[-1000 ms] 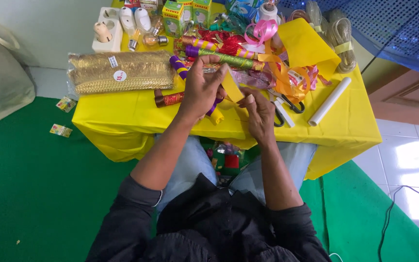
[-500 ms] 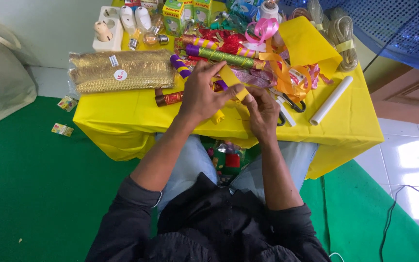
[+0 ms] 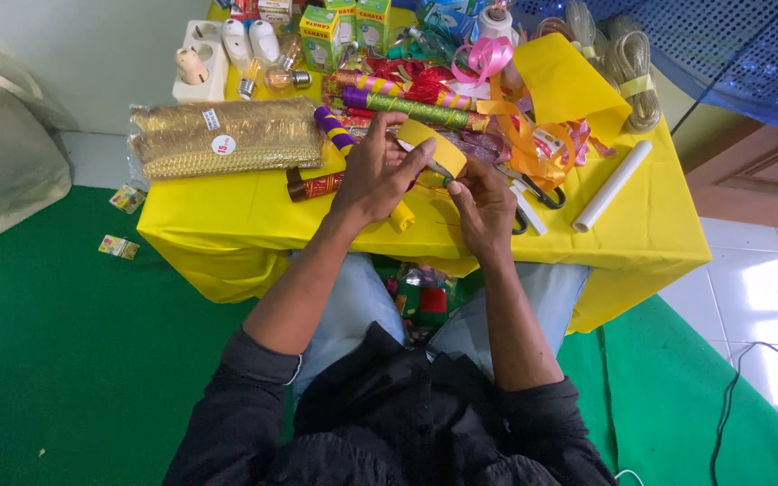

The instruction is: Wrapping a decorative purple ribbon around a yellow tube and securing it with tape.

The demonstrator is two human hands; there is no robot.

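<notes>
From the head view, the left hand [image 3: 378, 175] and right hand [image 3: 482, 202] both pinch a yellow strip [image 3: 432, 144], held just above the table [image 3: 227, 216] near its front edge. A white roll [image 3: 611, 185] lies toward the right edge.

You see bright, even daylight, with glare on the white floor tiles [image 3: 758, 306] at right. Focus is sharp throughout; straight edges bow near the frame's borders.

Single head-worn view, steeply downward, close over a yellow table [image 3: 227, 216].
</notes>
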